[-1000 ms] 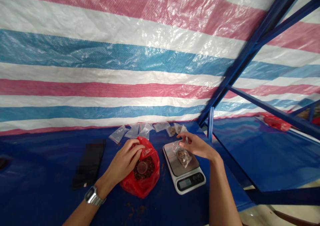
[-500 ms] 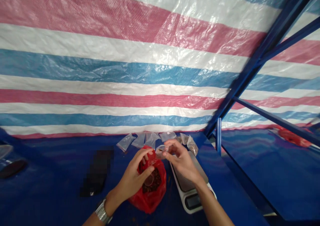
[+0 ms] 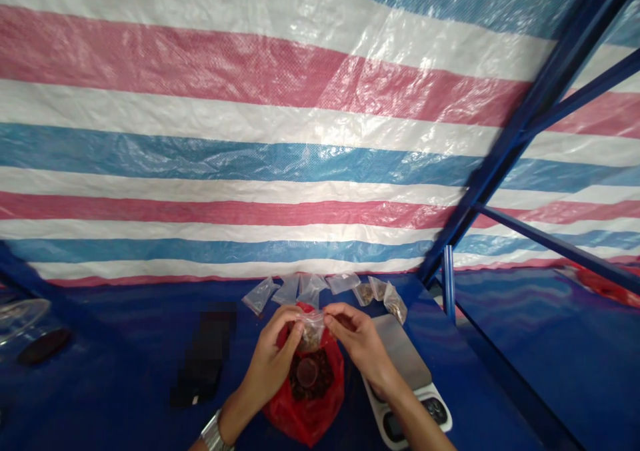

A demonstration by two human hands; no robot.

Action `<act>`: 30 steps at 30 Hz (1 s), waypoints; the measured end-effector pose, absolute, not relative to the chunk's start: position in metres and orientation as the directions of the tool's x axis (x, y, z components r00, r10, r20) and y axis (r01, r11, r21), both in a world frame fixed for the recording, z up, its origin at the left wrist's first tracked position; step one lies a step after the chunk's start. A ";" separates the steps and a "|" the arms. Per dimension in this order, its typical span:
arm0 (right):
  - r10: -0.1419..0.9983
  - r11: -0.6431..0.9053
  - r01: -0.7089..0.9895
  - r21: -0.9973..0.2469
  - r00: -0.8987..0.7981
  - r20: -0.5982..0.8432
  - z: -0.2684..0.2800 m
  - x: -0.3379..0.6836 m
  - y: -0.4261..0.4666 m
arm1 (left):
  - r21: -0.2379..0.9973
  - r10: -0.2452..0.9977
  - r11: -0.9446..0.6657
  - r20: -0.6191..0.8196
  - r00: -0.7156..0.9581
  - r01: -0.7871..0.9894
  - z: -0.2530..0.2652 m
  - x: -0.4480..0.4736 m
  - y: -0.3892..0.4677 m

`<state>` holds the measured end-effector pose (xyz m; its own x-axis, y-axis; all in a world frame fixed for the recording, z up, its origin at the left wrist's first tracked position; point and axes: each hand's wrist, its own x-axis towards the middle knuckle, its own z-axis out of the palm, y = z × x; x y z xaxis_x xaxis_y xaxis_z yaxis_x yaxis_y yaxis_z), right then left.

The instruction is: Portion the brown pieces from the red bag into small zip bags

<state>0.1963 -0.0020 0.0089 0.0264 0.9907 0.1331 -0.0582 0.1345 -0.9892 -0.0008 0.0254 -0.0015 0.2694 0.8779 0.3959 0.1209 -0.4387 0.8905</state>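
Between my two hands hangs a small clear zip bag (image 3: 312,334) with brownish bits in its lower part. My left hand (image 3: 280,344) pinches the bag's upper left corner, and my right hand (image 3: 353,338) pinches the upper right corner. Right below it stands an open red plastic bag (image 3: 320,411) of dark brown pieces, too small to name. A small clear round cup (image 3: 307,372) lies on those pieces. Beside my right forearm is a kitchen scale (image 3: 403,351) with a bare metal plate, its front partly hidden by the arm.
Several flat clear zip bags (image 3: 286,290) lie along the table's back edge, with filled ones (image 3: 395,302) at their right end. A dark blurred object (image 3: 203,358) and a clear round container (image 3: 23,318) are on the left. Blue metal bars (image 3: 480,178) rise at right before a striped tarp (image 3: 250,211).
My left hand has come onto the small bag, which now hangs stretched between both hands above the red bag. My right hand has moved slightly down with it. The view has shifted a little.
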 end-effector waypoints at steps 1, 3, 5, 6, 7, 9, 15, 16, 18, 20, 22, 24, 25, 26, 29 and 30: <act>0.993 0.120 -0.072 -0.990 0.015 0.119 0.010 0.196 -0.003 | 0.895 0.881 -0.429 0.386 0.272 0.121 -0.001 -0.001 0.025; 0.996 0.086 -0.094 -0.992 -0.008 0.087 0.011 0.195 -0.004 | 0.907 0.894 -0.401 0.358 0.269 0.126 -0.001 -0.001 0.025; 0.996 0.089 -0.083 -0.993 0.007 0.089 0.009 0.194 -0.004 | 0.916 0.907 -0.376 0.334 0.257 0.137 -0.001 0.000 0.024; 0.993 0.112 -0.056 -0.992 0.036 0.110 0.008 0.193 -0.004 | 0.919 0.912 -0.366 0.324 0.251 0.143 -0.001 0.000 0.024; 0.988 0.140 -0.019 -0.990 0.071 0.138 0.006 0.192 -0.005 | 0.921 0.916 -0.359 0.317 0.245 0.150 -0.002 0.001 0.023; 0.974 0.190 0.056 -0.980 0.117 0.196 0.003 0.189 -0.006 | 0.922 0.922 -0.351 0.311 0.230 0.161 -0.003 0.002 0.022; 0.965 0.260 0.122 -0.958 0.016 0.264 0.003 0.185 -0.009 | 0.932 0.934 -0.338 0.315 0.169 0.128 -0.010 0.002 0.023; 0.961 0.273 0.138 -0.952 -0.002 0.276 0.004 0.186 -0.009 | 0.932 0.933 -0.340 0.318 0.167 0.124 -0.010 0.001 0.024; 0.955 0.295 0.173 -0.940 -0.021 0.296 0.006 0.187 -0.009 | 0.932 0.931 -0.343 0.320 0.173 0.118 -0.010 -0.001 0.025; 0.950 0.306 0.207 -0.929 -0.001 0.312 0.006 0.187 -0.008 | 0.931 0.927 -0.347 0.322 0.190 0.113 -0.008 -0.001 0.024; 0.941 0.318 0.231 -0.919 0.039 0.336 0.005 0.186 -0.008 | 0.928 0.921 -0.355 0.325 0.216 0.112 -0.007 0.000 0.022; 0.929 0.340 0.252 -0.906 0.060 0.365 0.004 0.184 -0.009 | 0.927 0.915 -0.357 0.322 0.244 0.115 -0.005 0.002 0.020; 0.923 0.354 0.260 -0.899 0.057 0.380 0.003 0.183 -0.009 | 0.928 0.914 -0.354 0.317 0.253 0.113 -0.005 0.003 0.019; 0.918 0.368 0.264 -0.892 0.049 0.393 0.003 0.182 -0.009 | 0.931 0.915 -0.348 0.311 0.257 0.110 -0.004 0.004 0.019; 0.911 0.390 0.268 -0.881 0.025 0.412 0.003 0.180 -0.011 | 0.939 0.922 -0.330 0.300 0.244 0.096 -0.005 0.005 0.020; 0.912 0.389 0.270 -0.881 0.020 0.409 0.002 0.180 -0.011 | 0.941 0.925 -0.326 0.298 0.236 0.092 -0.005 0.004 0.020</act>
